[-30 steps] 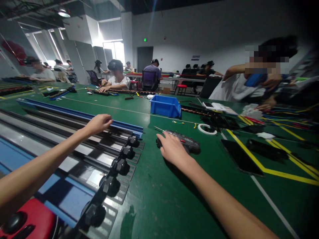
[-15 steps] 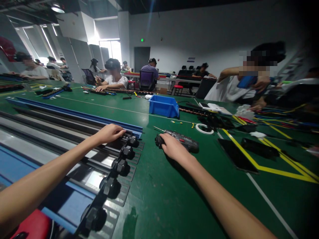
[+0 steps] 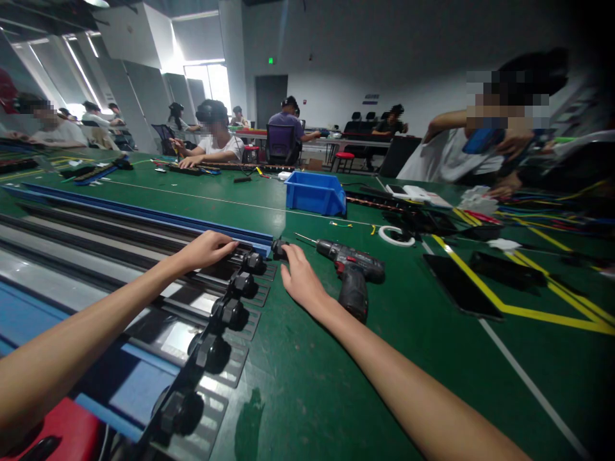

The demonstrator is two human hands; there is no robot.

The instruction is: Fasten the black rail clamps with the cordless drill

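My left hand [image 3: 209,250] is closed at the end of a black rail in the long rail assembly [image 3: 120,250], near its right end; what its fingers grip is hidden. My right hand [image 3: 303,276] has its fingers round a black gland-like fitting [image 3: 278,248], close to the blue rail's end. Several similar black fittings [image 3: 231,314] line a black plate with slotted tabs along the assembly's right edge. A black power drill [image 3: 354,269] lies on the green table [image 3: 307,384], right of my right hand, its bit pointing left.
A blue bin [image 3: 314,194] stands beyond the drill. A white ring [image 3: 396,235], a black flat panel [image 3: 461,286] and yellow tape lines lie to the right. A person [image 3: 461,147] works at the right, another [image 3: 216,144] across the table. A red stool [image 3: 67,429] is at lower left.
My right hand has moved left with the black fitting, away from the drill, to the rail ends. My left hand stays at the assembly. The view has shifted slightly.
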